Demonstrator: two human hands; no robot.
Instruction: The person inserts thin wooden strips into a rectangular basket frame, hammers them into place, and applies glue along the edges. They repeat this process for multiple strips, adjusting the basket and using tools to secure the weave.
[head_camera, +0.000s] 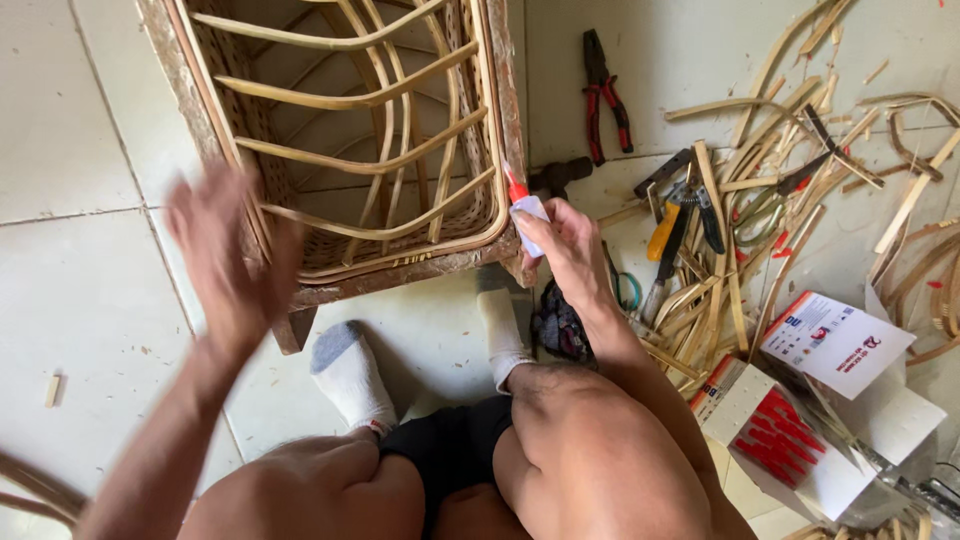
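head view: right hand (568, 240) grasps small glue tube (524, 212), red nozzle at the corner of the rattan frame (400, 130); left hand (228, 250) released, fingers spread, blurred, beside the frame's left edge; risk: glue may run onto fingers (540, 215) if squeezed hard.

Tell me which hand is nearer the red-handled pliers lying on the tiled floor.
Right. The right hand, holding a small white glue tube with a red tip, sits just below and left of the red-handled pliers. The left hand is far off, across the woven rattan frame.
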